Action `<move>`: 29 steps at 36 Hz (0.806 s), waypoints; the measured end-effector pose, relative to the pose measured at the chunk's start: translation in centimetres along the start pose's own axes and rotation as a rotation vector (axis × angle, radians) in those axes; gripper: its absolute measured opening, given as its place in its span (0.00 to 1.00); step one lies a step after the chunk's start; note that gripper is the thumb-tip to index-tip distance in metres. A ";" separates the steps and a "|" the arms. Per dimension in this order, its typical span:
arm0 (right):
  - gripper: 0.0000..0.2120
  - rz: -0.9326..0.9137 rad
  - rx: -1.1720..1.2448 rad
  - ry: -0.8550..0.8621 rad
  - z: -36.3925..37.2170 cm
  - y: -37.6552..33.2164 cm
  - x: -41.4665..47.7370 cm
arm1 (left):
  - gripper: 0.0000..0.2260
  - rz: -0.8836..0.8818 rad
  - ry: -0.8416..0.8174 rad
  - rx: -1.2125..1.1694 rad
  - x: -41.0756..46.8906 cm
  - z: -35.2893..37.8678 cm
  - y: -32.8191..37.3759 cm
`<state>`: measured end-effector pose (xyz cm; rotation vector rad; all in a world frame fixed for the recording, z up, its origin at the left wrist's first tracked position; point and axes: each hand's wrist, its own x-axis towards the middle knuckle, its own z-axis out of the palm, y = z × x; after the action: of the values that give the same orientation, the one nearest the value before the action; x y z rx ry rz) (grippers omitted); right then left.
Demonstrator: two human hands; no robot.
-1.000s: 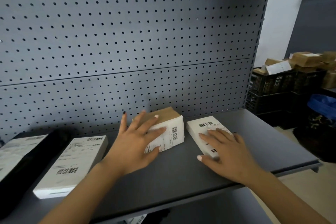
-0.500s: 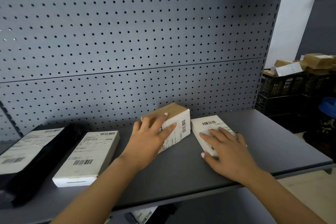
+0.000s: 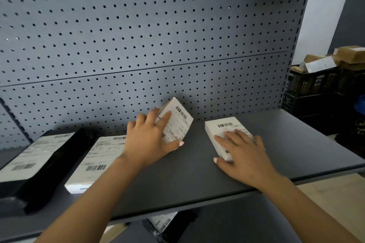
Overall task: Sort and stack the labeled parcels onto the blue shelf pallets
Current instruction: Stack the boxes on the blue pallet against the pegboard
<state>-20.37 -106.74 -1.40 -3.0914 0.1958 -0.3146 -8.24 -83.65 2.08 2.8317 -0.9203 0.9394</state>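
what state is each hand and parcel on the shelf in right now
left hand: grips the tilted parcel
tilted parcel: tipped up, label showing
right hand: rests flat on the right parcel, fingers straight
right parcel: lying flat, label up
flat parcel: lying flat, label up, not held
black parcel: lying flat, label up, not held
crates: filled with boxes

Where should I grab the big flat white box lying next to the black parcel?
Probably its near short end, reaching from the open front of the grey shelf. The flat white box lies label-up with that end facing you; the black wrapped parcel sits close on its left and the pegboard wall stands behind.
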 end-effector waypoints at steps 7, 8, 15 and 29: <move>0.29 -0.006 0.025 -0.017 -0.4 -0.1 -0.3 | 0.49 -0.016 -0.004 -0.082 -0.5 0.6 -0.3; 0.29 -0.012 0.029 0.003 -0.2 -0.1 -0.3 | 0.48 -0.021 -0.008 -0.103 -0.7 0.7 -0.3; 0.28 -0.060 0.152 0.098 0.0 -0.9 -0.1 | 0.42 -0.079 0.062 -0.218 -2.5 -0.1 -0.3; 0.25 -0.334 0.327 0.436 -3.2 -12.3 -0.8 | 0.37 -0.201 0.218 -0.271 -11.0 -7.7 -8.8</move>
<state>-20.26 -94.45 2.04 -2.6792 -0.3365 -0.9269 -14.75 -69.01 3.72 2.4803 -0.6674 0.9885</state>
